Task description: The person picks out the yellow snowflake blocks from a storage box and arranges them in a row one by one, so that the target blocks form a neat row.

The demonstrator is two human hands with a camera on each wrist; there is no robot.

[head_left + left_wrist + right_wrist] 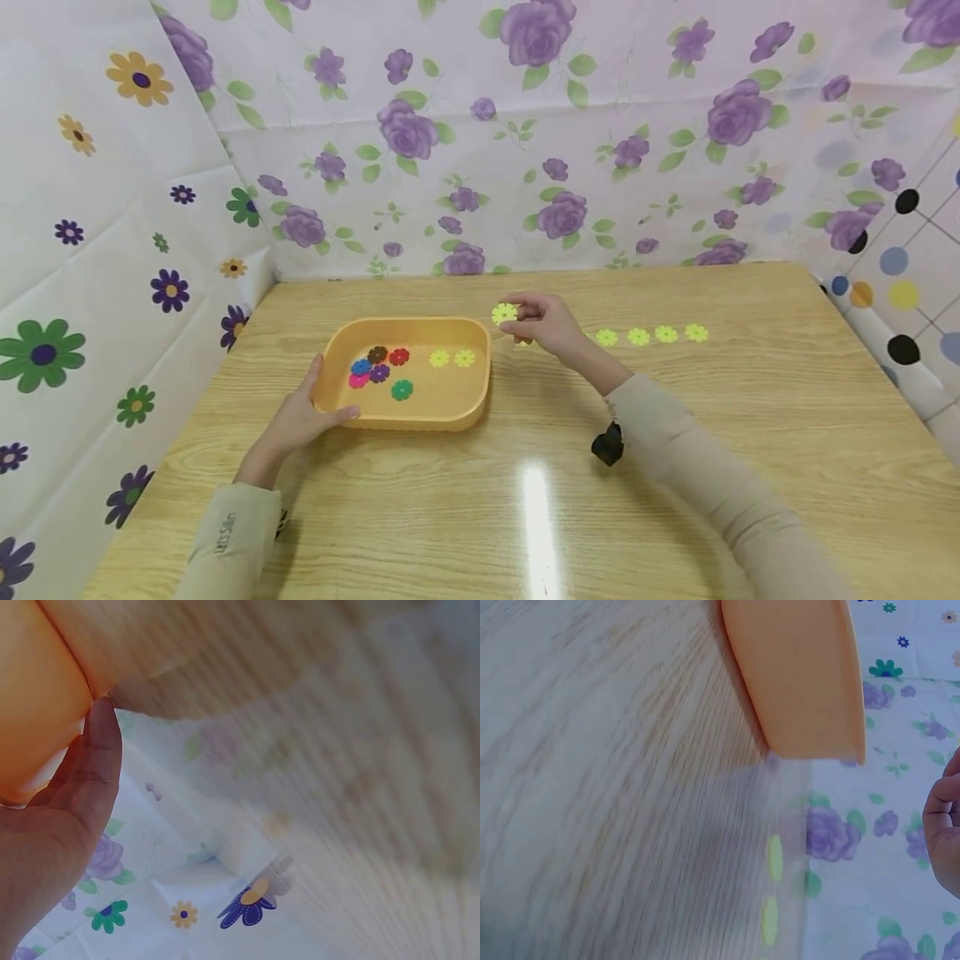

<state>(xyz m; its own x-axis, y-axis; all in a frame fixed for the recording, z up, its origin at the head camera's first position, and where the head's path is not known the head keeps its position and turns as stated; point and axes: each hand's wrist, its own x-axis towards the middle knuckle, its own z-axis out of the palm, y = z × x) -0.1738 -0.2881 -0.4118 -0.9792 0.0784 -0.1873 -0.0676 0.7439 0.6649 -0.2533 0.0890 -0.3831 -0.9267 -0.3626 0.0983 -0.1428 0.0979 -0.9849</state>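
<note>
An orange plastic tray (427, 421) stands left of centre, with notched flower-shaped discs inside. My left hand (300, 414) holds its left end, thumb over the front rim and fingers along the outer wall. In the left wrist view, those fingers (97, 761) lie against the orange wall. Just beyond the tray's right rim, my right hand (551, 323) pinches a yellow flower disc (505, 314) between thumb and fingertips, raised above the table. Below that hand, another yellow disc (522, 342) is partly hidden. In the right wrist view only part of the right hand (945, 825) shows.
Several yellow discs (638, 337) lie in a spaced row on the wooden table (420, 517), right of my right hand. Inside the tray are two yellow discs (452, 358), a green disc (402, 390), a red disc (399, 357) and a cluster of others. Flower-patterned sheets (450, 167) border the table.
</note>
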